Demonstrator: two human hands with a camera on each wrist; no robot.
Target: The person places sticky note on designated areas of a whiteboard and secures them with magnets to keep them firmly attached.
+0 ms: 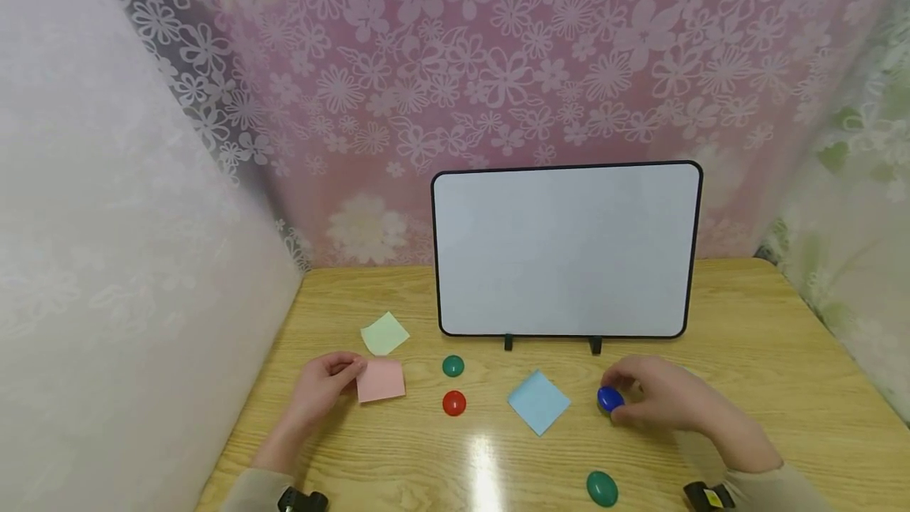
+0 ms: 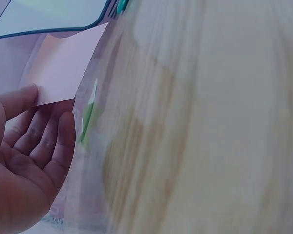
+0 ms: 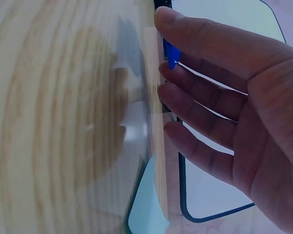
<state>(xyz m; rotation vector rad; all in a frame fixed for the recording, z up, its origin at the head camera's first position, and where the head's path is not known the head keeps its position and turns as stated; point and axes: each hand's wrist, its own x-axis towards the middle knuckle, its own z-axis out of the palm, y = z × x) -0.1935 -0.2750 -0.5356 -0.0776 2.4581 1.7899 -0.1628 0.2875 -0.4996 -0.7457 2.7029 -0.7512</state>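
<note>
My left hand point(image 1: 317, 387) pinches a pink sticky note point(image 1: 381, 381) at its left corner, between thumb and fingers. In the left wrist view the pink note point(image 2: 63, 66) stands out beyond the thumb, slightly bent. On the right side of the table, my right hand point(image 1: 664, 393) holds a round blue magnet point(image 1: 609, 399) between thumb and fingertips. Only part of that blue magnet point(image 3: 172, 54) shows in the right wrist view. Between the hands lie a blue sticky note point(image 1: 539, 402), a small green magnet point(image 1: 453, 366) and a red magnet point(image 1: 454, 403).
A black-framed whiteboard point(image 1: 566, 251) stands upright on small black feet at the back of the wooden table point(image 1: 398, 464). A pale green sticky note point(image 1: 385, 334) lies behind the pink one. Another green magnet point(image 1: 602, 488) is near the front. Patterned curtains point(image 1: 498, 62) enclose the table.
</note>
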